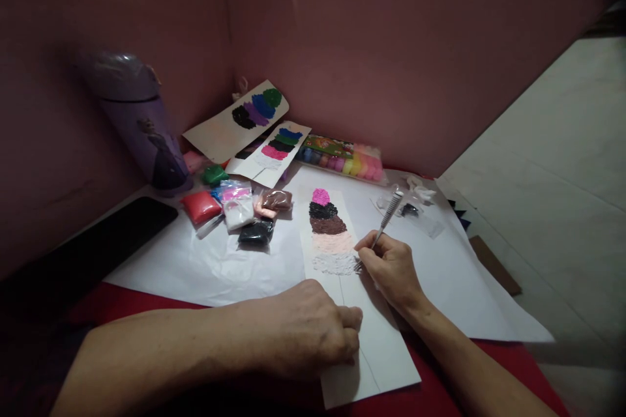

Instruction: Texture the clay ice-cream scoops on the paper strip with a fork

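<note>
A long white card (pixel 362 365) lies lengthwise before me, bearing bands of clay in magenta, black, brown, peach and white. My right hand (pixel 391 267) grips a slim metal fork (pixel 390 212) with a ribbed handle. The fork's tined end touches the right edge of the white clay band (pixel 335 264). My left hand (pixel 317 332) rests on the lower part of the card with its fingers curled in. Whatever is inside those fingers, if anything, is hidden. A thin pencil line runs down the card below the bands.
Wrapped clay packets, among them a red one (pixel 201 207) and a black one (pixel 256 232), sit left of the card. Behind are two decorated cards (pixel 268 155), a clay pack (pixel 342 158) and a purple bottle (pixel 141 124). A dark phone-like slab (pixel 98 241) lies left; crumpled wrappers (pixel 415 208) lie right.
</note>
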Motion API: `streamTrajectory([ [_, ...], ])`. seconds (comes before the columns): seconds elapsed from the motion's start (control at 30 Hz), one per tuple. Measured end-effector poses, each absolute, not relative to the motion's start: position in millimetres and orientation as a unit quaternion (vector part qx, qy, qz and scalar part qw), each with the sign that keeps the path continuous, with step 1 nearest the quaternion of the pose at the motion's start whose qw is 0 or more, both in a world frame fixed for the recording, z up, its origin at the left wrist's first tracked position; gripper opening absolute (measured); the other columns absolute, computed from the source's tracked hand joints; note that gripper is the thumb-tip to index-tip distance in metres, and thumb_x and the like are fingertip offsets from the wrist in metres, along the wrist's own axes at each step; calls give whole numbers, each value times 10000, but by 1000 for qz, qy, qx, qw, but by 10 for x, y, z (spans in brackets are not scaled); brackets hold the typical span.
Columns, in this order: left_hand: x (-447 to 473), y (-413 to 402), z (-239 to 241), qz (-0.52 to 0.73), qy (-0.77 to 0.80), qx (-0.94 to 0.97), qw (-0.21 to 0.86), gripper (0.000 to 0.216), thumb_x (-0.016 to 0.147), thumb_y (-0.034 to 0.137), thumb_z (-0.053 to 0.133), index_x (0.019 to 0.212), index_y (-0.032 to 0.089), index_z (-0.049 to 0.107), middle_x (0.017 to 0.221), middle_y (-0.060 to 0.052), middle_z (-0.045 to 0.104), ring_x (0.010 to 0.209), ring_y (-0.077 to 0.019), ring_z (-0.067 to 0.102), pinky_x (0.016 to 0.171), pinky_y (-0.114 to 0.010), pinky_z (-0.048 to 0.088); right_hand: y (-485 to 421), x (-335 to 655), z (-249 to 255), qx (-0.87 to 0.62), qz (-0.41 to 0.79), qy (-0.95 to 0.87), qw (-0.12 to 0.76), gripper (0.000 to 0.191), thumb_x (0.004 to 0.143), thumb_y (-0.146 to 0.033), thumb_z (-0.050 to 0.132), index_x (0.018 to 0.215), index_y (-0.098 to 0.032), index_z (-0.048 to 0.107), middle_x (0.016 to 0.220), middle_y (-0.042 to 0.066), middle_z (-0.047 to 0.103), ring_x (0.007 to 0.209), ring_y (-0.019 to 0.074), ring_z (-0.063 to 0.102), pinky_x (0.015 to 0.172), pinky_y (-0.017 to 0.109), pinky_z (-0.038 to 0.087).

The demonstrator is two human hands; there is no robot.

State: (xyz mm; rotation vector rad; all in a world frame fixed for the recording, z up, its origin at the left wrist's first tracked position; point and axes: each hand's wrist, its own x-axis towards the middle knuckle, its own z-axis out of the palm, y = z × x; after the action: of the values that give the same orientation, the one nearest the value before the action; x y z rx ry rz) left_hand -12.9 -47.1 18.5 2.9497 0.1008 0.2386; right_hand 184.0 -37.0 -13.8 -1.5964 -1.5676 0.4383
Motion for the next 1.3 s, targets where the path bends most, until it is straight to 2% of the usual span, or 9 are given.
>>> streamTrajectory([
  [0.6,-127,-466,191,91,34,990,100,38,793,127,595,812,154,614,799,-9,625,469,-107,453,395,-326,284,-323,1896,-172,-669,117,-622,390,133,705,-172,515,586,-187,575,511,-29,563,485,128,482,515,252,367],
  [1.07,-127,-459,152,75,35,993,83,67,820,153,568,832,162,633,856,-5,640,479,-119,442,408,-331,249,-316,1969,-144,-678,109,-587,430,131,720,-207,514,644,-184,618,566,-15,592,526,140,499,569,267,381],
  [1.3,-127,-459,158,65,37,993,87,73,803,149,583,852,167,635,869,4,638,487,-121,434,412,-332,260,-313,1978,-168,-684,107,-575,436,130,732,-214,519,737,-188,646,485,-58,467,456,124,416,502,255,335],
])
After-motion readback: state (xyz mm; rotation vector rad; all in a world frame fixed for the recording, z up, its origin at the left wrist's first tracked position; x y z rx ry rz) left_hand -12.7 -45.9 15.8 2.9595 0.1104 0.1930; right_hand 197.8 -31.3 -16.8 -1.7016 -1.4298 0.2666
